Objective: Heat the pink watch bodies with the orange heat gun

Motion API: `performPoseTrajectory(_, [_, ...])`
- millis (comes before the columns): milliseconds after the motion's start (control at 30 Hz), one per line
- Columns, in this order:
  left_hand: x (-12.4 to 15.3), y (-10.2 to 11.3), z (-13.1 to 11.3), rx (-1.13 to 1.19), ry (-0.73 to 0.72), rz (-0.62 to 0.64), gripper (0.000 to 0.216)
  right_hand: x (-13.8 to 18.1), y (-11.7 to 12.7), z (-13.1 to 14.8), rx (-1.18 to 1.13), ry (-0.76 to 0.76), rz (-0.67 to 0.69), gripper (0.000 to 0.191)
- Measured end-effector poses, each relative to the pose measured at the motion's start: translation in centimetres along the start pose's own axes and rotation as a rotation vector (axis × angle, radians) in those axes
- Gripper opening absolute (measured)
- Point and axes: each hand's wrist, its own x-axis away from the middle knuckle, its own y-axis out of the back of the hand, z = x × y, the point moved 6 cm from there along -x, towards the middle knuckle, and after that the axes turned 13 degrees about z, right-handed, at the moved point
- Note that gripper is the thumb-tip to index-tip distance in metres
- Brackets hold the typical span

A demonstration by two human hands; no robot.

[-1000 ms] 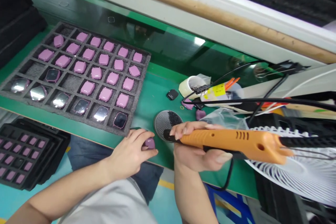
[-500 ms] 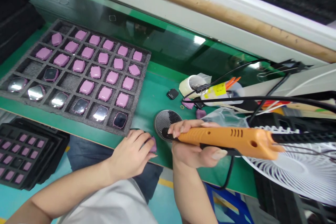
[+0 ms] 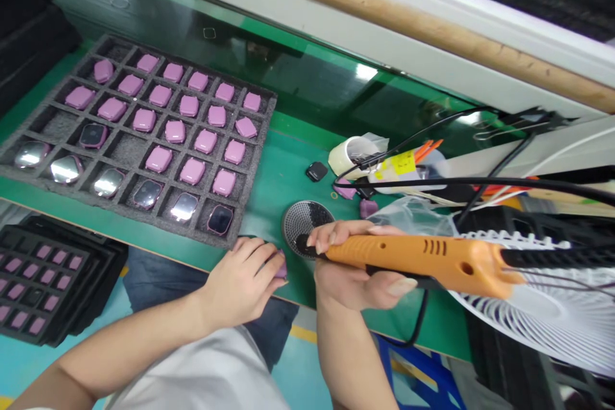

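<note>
Orange tool (image 3: 413,257), mauve case (image 3: 282,268), green tabletop (image 3: 284,154), gridded grey tray (image 3: 127,151).

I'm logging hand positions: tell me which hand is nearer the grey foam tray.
Left. The left hand is by the near right corner of the grey foam tray; the right hand, gripping the orange tool, is farther right.

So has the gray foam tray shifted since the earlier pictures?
No, no clear shift: its near right corner lies just left of the round mesh disc, as before, so the gray foam tray seems to have stayed put.
</note>
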Motion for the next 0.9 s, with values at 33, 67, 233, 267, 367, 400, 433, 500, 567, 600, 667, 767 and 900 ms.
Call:
performPoseTrajectory(33, [0.0, 0.0, 0.0, -0.001, -0.002, -0.003, 0.036, 0.0, 0.1, -0.1, -0.005, -0.005, 0.008, 0.048])
performPoseTrajectory(67, [0.0, 0.0, 0.0, -0.001, -0.003, -0.007, 0.036, 0.0, 0.1, -0.3, -0.008, -0.01, 0.012, 0.048])
performPoseTrajectory(233, [0.0, 0.3, -0.1, -0.002, -0.026, -0.019, 0.029, -0.1, 0.2, 0.0, 0.008, -0.016, 0.016, 0.051])
performPoseTrajectory(267, [0.1, 0.3, -0.1, -0.003, -0.034, -0.016, 0.029, -0.1, 0.2, 0.4, 0.012, -0.006, 0.019, 0.05])
performPoseTrajectory(367, [0.2, 0.6, 0.0, 0.014, -0.052, -0.007, 0.038, 0.1, -0.2, 2.0, 0.015, 0.019, 0.042, 0.047])
performPoseTrajectory(400, [0.2, 0.7, 0.1, 0.028, -0.049, -0.002, 0.042, 0.3, -0.3, 2.4, 0.015, 0.015, 0.053, 0.048])
performPoseTrajectory(433, [0.3, 0.7, 0.2, 0.043, -0.038, 0.003, 0.046, 0.4, -0.5, 2.8, 0.015, 0.005, 0.065, 0.049])
performPoseTrajectory(500, [0.4, 0.7, 0.4, 0.069, 0.001, 0.02, 0.052, 0.7, -0.9, 3.1, 0.002, -0.023, 0.087, 0.05])
performPoseTrajectory(567, [0.4, 0.6, 0.4, 0.077, 0.039, 0.04, 0.052, 1.1, -1.4, 2.9, -0.012, -0.032, 0.106, 0.05])
performPoseTrajectory(600, [0.4, 0.5, 0.4, 0.076, 0.051, 0.044, 0.047, 1.3, -1.6, 2.8, -0.014, -0.03, 0.118, 0.049])
performPoseTrajectory(667, [0.4, 0.4, 0.2, 0.067, 0.067, 0.035, 0.035, 1.6, -1.9, 2.4, -0.012, -0.023, 0.133, 0.049])
performPoseTrajectory(767, [0.3, 0.3, 0.1, 0.049, 0.089, 0.003, 0.031, 1.9, -2.1, 1.9, -0.015, -0.028, 0.135, 0.052])
performPoseTrajectory(900, [0.2, 0.1, 0.1, 0.026, 0.114, -0.014, 0.028, 2.1, -2.1, 1.7, -0.009, -0.036, 0.132, 0.053])
